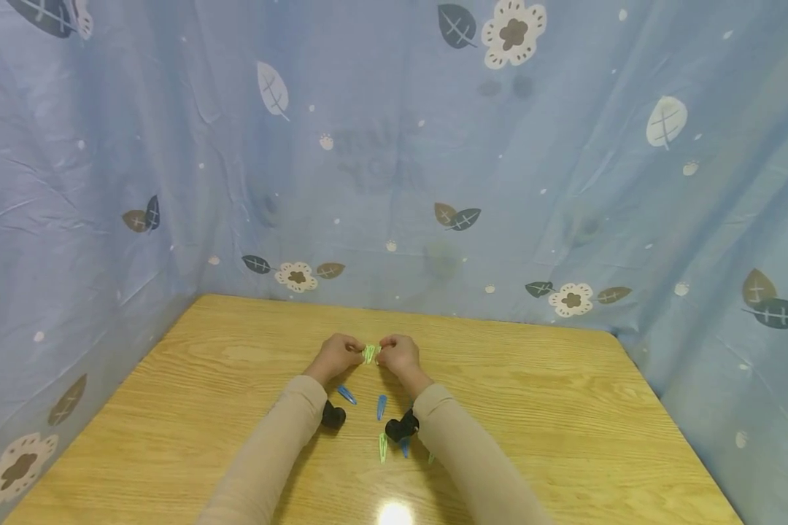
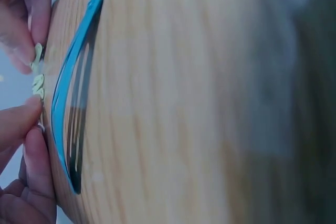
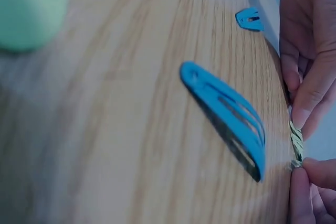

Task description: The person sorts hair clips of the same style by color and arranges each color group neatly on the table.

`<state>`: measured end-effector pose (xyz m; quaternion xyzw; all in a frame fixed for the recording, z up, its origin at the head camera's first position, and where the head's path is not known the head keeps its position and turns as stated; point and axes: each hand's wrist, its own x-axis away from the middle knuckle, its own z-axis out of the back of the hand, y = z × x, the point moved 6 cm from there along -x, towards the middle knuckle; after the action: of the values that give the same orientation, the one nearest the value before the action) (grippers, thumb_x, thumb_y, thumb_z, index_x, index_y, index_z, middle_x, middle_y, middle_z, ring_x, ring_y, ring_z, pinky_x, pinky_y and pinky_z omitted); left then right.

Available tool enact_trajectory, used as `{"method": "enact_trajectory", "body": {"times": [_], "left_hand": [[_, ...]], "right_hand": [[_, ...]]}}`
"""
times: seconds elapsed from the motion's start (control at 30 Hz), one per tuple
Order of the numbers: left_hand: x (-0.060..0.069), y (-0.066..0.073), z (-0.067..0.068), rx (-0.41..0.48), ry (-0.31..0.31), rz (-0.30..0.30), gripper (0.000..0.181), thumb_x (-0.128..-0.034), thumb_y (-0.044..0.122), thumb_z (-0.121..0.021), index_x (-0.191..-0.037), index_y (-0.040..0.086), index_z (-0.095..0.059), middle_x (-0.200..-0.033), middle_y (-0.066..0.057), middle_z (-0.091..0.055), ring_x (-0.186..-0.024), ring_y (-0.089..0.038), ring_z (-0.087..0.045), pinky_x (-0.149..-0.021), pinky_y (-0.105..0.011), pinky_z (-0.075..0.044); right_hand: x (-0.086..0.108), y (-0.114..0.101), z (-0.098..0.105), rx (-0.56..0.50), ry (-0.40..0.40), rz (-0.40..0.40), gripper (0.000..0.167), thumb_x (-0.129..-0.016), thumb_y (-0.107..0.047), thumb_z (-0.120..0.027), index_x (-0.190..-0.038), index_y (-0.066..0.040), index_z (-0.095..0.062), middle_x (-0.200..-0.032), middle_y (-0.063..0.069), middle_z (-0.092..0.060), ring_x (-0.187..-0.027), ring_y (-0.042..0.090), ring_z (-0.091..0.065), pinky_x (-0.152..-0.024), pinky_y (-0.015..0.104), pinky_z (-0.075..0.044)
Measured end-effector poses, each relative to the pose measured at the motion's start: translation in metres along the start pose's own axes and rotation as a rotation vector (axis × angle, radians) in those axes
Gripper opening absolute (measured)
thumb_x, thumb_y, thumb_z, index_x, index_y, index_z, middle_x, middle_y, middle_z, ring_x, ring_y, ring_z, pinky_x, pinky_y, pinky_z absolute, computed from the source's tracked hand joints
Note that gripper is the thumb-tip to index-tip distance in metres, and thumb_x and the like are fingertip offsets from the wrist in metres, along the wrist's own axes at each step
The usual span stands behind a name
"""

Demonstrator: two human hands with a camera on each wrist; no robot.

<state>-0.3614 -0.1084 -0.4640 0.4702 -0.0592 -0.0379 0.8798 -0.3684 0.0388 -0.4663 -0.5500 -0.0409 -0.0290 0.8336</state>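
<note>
Toward the far side of the table, my left hand point(image 1: 336, 357) and right hand point(image 1: 400, 357) face each other. Several light green snap hair clips point(image 1: 369, 354) are between them, bunched close together. Thumb and finger of the left hand pinch green clips point(image 2: 38, 83) in the left wrist view. The right hand pinches a green clip there too, just beside the others. Fingertips partly hide these clips. Nearer me lie a blue hair clip point(image 1: 346, 394) and another blue clip point(image 1: 381, 407), both apart from the hands.
Between the forearms lie a green clip point(image 1: 383, 448) and a blue clip point(image 1: 404, 447); another green clip point(image 1: 431, 458) shows beside the right sleeve. Black wrist cameras point(image 1: 333, 415) hang under the arms. A blue patterned curtain point(image 1: 394, 182) surrounds the wooden table point(image 1: 532, 379).
</note>
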Motion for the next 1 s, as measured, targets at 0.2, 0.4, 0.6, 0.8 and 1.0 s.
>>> {"method": "enact_trajectory", "body": {"times": [0.2, 0.4, 0.6, 0.8, 1.0], "left_hand": [[0.0, 0.003, 0.0, -0.005, 0.006, -0.016, 0.026, -0.0864, 0.005, -0.065, -0.111, -0.002, -0.068, -0.114, -0.017, -0.066, -0.108, -0.035, -0.059, -0.092, -0.046, -0.05], [0.0, 0.004, -0.001, 0.0, 0.0, -0.022, 0.026, -0.0873, 0.005, -0.065, -0.112, -0.001, -0.068, -0.116, -0.017, -0.065, -0.111, -0.036, -0.058, -0.093, -0.046, -0.049], [0.004, 0.005, 0.0, -0.003, -0.009, -0.004, 0.027, -0.0881, 0.005, -0.063, -0.114, -0.002, -0.066, -0.116, -0.019, -0.064, -0.111, -0.037, -0.057, -0.093, -0.047, -0.049], [0.003, 0.006, 0.001, -0.025, 0.007, -0.016, 0.026, -0.0876, 0.005, -0.064, -0.113, -0.002, -0.067, -0.114, -0.018, -0.065, -0.108, -0.036, -0.059, -0.091, -0.045, -0.05], [0.002, 0.003, -0.001, -0.028, 0.01, -0.015, 0.026, -0.0867, 0.005, -0.065, -0.112, -0.002, -0.068, -0.114, -0.018, -0.066, -0.108, -0.035, -0.06, -0.091, -0.044, -0.05]], "right_hand": [[0.001, -0.008, 0.002, 0.156, 0.022, 0.039, 0.021, -0.079, 0.003, -0.066, -0.099, 0.001, -0.068, -0.08, 0.011, -0.068, -0.058, 0.013, -0.06, -0.051, 0.024, -0.049], [0.001, -0.009, 0.0, 0.23, 0.036, 0.028, 0.02, -0.078, 0.002, -0.067, -0.098, 0.001, -0.067, -0.076, 0.01, -0.068, -0.056, 0.013, -0.056, -0.051, 0.023, -0.048], [0.002, -0.007, 0.0, 0.199, 0.031, 0.026, 0.02, -0.078, 0.0, -0.07, -0.098, 0.002, -0.067, -0.078, 0.01, -0.067, -0.061, 0.014, -0.061, -0.056, 0.025, -0.052], [0.001, -0.004, 0.001, 0.157, 0.02, 0.021, 0.02, -0.079, -0.003, -0.071, -0.099, 0.0, -0.068, -0.084, 0.01, -0.068, -0.064, 0.015, -0.063, -0.06, 0.027, -0.053], [0.003, 0.001, 0.002, 0.045, -0.004, 0.009, 0.023, -0.081, -0.002, -0.069, -0.103, 0.003, -0.066, -0.094, 0.015, -0.066, -0.074, 0.02, -0.067, -0.066, 0.03, -0.057]]}}
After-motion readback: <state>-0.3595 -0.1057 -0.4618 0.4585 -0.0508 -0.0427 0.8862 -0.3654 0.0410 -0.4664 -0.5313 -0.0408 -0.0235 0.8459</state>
